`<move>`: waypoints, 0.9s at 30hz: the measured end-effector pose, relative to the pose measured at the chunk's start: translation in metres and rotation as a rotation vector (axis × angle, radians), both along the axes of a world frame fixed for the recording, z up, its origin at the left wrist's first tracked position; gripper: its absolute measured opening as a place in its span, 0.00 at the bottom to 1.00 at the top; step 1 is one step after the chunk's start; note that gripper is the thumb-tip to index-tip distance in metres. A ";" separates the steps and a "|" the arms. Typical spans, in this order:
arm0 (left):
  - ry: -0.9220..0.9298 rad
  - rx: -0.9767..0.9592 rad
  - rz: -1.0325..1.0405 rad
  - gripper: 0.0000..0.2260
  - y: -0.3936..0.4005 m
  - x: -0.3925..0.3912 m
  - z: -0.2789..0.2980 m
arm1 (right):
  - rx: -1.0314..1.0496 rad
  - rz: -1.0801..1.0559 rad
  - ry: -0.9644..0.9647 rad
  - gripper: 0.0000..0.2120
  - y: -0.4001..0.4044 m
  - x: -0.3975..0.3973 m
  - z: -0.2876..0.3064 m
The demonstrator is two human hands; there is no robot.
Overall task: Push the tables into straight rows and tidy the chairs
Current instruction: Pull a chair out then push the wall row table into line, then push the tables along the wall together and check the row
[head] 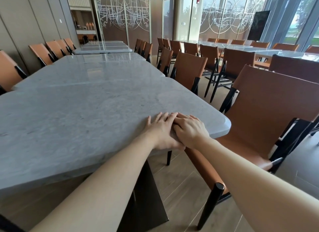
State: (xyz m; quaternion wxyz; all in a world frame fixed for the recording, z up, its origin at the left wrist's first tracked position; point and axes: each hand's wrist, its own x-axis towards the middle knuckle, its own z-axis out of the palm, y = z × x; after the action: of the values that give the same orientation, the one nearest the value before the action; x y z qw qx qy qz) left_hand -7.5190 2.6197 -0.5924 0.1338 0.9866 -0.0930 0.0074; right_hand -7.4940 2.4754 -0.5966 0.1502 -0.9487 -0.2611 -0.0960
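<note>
My left hand (159,130) lies flat on the grey marble top of the near table (82,121), close to its near right corner, fingers straight and spread, thumb at the table's edge. My right hand (190,130) rests partly on top of the left hand's fingers, pressing down too. An orange chair (269,117) with black legs stands just right of that corner, its seat under the table edge. The second table (96,71) butts against the near one and sits offset to the left; a third table (105,47) stands farther back across a gap.
Orange chairs (48,52) line the left wall side of the tables, and more chairs (189,66) line the right side. Another row of tables (250,49) with chairs runs by the windows at right. A wood floor aisle (183,185) lies between the rows.
</note>
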 end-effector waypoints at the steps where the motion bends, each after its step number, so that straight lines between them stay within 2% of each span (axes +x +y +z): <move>1: -0.003 -0.002 0.002 0.55 0.000 -0.001 0.000 | 0.001 0.002 0.004 0.25 0.000 -0.001 0.000; 9: -0.014 -0.011 -0.003 0.52 0.001 -0.008 0.001 | 0.098 -0.011 0.004 0.20 0.001 -0.002 -0.003; 11: -0.011 -0.027 -0.010 0.49 0.004 -0.007 0.006 | 0.123 -0.019 0.085 0.19 0.004 0.001 0.002; 13: 0.046 -0.028 -0.004 0.47 0.006 -0.005 0.018 | 0.041 0.018 0.258 0.20 0.003 0.009 0.017; 15: 0.174 -0.060 0.012 0.40 0.006 -0.001 0.040 | 0.006 0.030 0.483 0.18 -0.003 0.016 0.046; 18: 0.250 -0.277 0.039 0.27 -0.003 0.003 0.090 | 0.236 -0.046 0.664 0.14 -0.017 0.017 0.107; 23: 0.072 -0.604 0.068 0.19 -0.053 -0.005 0.209 | 0.564 -0.075 0.624 0.13 -0.073 0.006 0.224; 27: -0.024 -0.692 0.034 0.14 -0.115 -0.019 0.307 | 0.789 -0.037 0.600 0.13 -0.148 -0.002 0.323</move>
State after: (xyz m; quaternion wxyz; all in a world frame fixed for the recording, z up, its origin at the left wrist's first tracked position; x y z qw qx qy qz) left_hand -7.5380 2.5044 -0.2855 0.4594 0.8839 -0.0699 0.0525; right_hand -7.4961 2.3272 -0.2735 0.5647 -0.8098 -0.1334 0.0874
